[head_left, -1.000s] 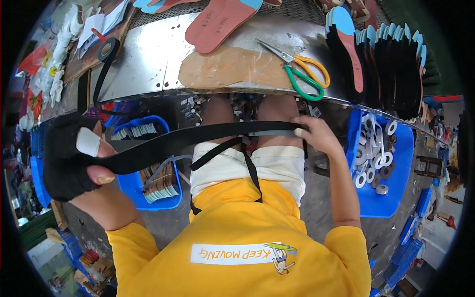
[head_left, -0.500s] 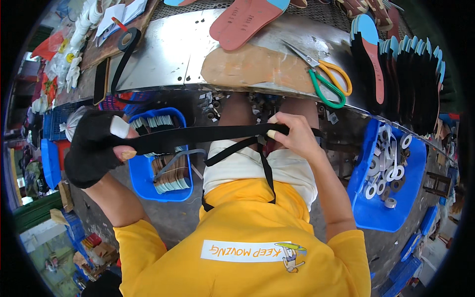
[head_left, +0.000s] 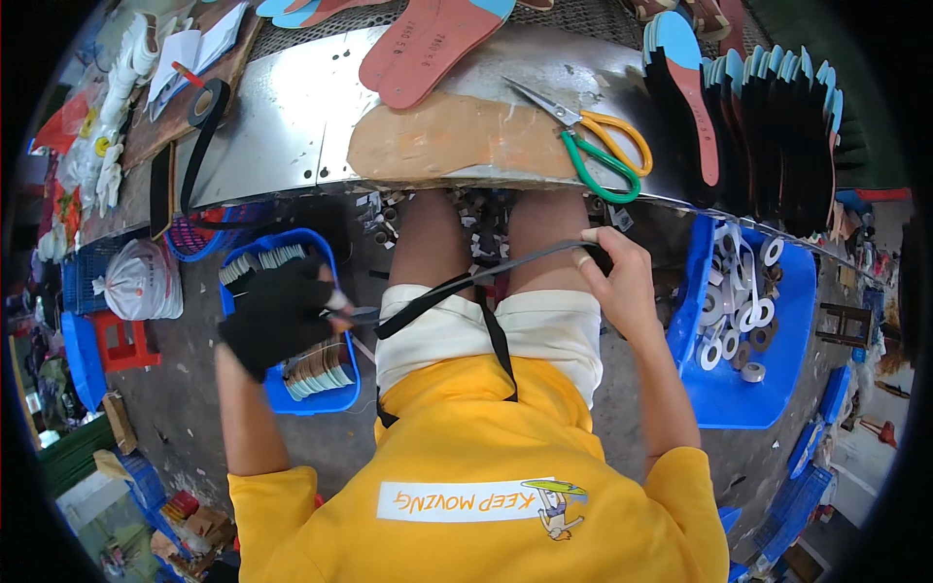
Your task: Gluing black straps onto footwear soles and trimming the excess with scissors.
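Observation:
Across my lap a thin grey-black strip [head_left: 530, 257] stretches between my hands. My right hand [head_left: 622, 277] pinches its far end between thumb and fingers, with a dark fold of strip at the fingertips. My left hand [head_left: 277, 321], in a black fingerless glove, is blurred, its fingertips closed around a grey bit of strip near my left thigh. Black cords [head_left: 496, 340] hang at my waist, and where the strip passes them I cannot tell the two apart.
On the metal bench [head_left: 292, 107] lie scissors [head_left: 573, 119], a tan pad [head_left: 457, 141], pink insoles [head_left: 428, 49], stacked black-strapped insoles [head_left: 777, 165] and a black tape roll [head_left: 216, 97]. A blue bin [head_left: 355, 379] of insoles stands left; another blue bin [head_left: 748, 408] holds tape rolls.
My left hand has moved down and right, closer to my lap. The broad black strip between my hands now shows as a thin, greyer line. The view has shifted slightly.

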### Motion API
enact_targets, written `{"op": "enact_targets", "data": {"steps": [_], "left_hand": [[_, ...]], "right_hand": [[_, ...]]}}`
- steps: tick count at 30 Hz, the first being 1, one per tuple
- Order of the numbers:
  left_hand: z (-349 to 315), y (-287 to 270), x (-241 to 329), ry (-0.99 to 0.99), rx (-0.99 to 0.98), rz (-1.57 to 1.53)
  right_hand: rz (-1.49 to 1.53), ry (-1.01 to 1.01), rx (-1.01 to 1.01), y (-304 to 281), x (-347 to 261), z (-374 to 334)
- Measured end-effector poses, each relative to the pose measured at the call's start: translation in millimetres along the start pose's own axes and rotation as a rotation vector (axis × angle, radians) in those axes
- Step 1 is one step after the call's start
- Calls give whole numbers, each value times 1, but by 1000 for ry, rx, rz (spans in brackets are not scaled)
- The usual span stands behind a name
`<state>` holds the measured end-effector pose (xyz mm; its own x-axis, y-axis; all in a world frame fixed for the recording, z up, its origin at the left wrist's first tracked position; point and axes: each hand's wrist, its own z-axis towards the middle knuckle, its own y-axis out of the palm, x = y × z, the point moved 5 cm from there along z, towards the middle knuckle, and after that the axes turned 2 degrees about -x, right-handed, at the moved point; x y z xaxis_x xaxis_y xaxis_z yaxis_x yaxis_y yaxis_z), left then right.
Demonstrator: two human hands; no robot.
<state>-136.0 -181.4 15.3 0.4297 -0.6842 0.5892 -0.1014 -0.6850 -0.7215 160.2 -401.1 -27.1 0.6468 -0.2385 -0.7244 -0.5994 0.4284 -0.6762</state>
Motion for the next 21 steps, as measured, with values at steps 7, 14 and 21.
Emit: {"op": "enact_targets", "data": {"steps": [7, 14, 21], "left_hand": [[124, 71, 116, 543, 415, -148], [136, 87, 130, 446, 505, -272], [96, 43, 84, 395, 568, -226]], "right_hand": [[1, 15, 139, -15, -35, -14], [611, 349, 176, -15, -1, -33], [656, 361, 820, -123, 113, -66]]}}
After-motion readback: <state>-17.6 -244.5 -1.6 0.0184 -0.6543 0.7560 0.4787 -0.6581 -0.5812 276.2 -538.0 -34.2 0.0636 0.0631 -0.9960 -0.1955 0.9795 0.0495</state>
